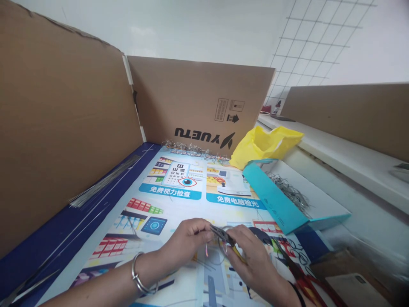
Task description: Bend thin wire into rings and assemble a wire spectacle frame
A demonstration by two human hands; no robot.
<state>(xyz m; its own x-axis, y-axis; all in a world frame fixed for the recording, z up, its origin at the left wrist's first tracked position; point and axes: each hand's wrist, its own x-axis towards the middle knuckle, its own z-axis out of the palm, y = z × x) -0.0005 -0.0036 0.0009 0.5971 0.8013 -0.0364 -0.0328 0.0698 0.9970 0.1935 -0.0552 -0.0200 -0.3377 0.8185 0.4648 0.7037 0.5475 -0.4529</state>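
Observation:
My right hand [255, 251] is wrapped round a pair of pliers [226, 237] with yellow on the handles. Their jaws point left and meet the fingertips of my left hand [193, 236]. Thumb and finger of that hand pinch a thin wire at the jaw tips. A loop of wire [220, 252] curves round below the pliers, and a small pinkish strip [206, 250] hangs under the left fingertips. Both hands are above a printed poster [172, 213] that covers the table.
Straight wires [105, 181] lie along the left edge. An open turquoise box [275, 200] holds tangled wire pieces [290, 192]; a yellow bag [265, 147] sits behind it. Red-handled scissors [303, 277] lie at right. Cardboard panels [191, 94] stand at the back and left.

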